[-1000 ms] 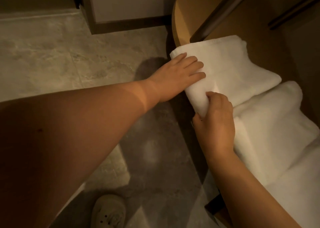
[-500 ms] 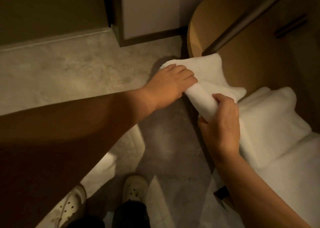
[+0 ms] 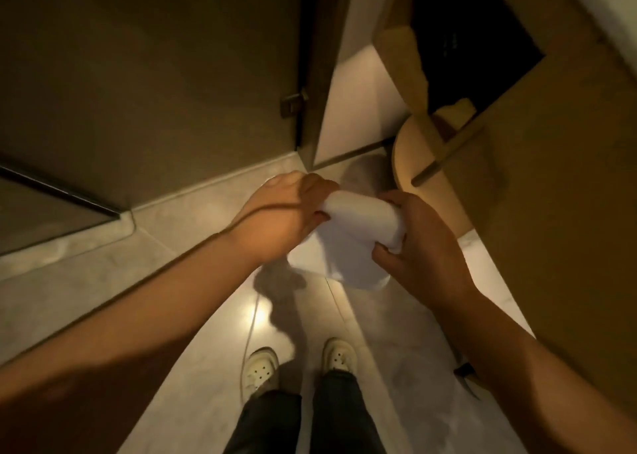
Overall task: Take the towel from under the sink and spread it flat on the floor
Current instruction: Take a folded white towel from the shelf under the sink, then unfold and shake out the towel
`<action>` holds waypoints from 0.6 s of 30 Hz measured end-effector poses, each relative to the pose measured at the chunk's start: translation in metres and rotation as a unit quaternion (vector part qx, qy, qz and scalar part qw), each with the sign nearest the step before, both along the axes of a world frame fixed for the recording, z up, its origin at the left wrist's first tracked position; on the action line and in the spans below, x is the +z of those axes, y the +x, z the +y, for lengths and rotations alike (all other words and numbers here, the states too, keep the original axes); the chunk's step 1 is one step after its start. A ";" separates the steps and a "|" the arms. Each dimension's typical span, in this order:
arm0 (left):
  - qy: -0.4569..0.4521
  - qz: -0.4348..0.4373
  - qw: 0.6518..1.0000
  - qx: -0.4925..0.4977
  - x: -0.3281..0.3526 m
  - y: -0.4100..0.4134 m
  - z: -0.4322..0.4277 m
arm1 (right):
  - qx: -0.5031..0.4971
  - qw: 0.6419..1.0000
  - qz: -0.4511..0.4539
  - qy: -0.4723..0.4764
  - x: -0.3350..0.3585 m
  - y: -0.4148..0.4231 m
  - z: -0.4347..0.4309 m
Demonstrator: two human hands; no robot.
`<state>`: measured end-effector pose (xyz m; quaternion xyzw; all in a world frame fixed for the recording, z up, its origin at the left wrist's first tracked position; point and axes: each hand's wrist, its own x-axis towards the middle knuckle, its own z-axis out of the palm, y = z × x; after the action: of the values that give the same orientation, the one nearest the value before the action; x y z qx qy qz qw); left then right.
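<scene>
A white towel (image 3: pixel 348 239) hangs bunched in the air above the pale tiled floor (image 3: pixel 193 357), held at its top edge by both hands. My left hand (image 3: pixel 279 219) grips its left end. My right hand (image 3: pixel 417 243) is closed on its right end. The lower part of the towel droops between the hands and is still partly folded. The wooden sink cabinet (image 3: pixel 537 184) rises on the right, with its rounded lower shelf (image 3: pixel 413 164) just beyond the towel.
A dark door (image 3: pixel 155 74) with a metal latch (image 3: pixel 293 103) stands ahead on the left. A raised stone threshold (image 3: pixel 69 239) runs along the left. My two white shoes (image 3: pixel 300 367) stand on the tiles below the towel.
The towel has come off the shelf and now hangs in the air between both hands. The view has risen from a crouch to standing, showing the door and both shoes.
</scene>
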<state>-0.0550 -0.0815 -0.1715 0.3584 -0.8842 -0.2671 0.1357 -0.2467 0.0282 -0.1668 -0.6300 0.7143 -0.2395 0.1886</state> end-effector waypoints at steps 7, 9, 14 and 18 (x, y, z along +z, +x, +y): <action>-0.138 -0.014 0.990 -0.021 0.176 0.060 0.036 | 0.011 0.998 -0.001 -0.056 0.183 0.050 0.037; -0.159 0.002 0.987 -0.027 0.219 0.073 0.051 | 0.015 0.997 0.010 -0.074 0.229 0.061 0.053; -0.189 0.028 0.981 -0.003 0.313 0.093 0.107 | 0.051 0.990 0.000 -0.130 0.320 0.081 0.096; -0.204 0.039 0.978 0.027 0.359 0.110 0.166 | 0.076 0.985 0.017 -0.155 0.363 0.092 0.150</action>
<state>0.0552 0.0842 0.1872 0.3366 -0.9041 -0.0910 0.2472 -0.1545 0.1781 0.1963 -0.7083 0.6214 -0.3214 0.0938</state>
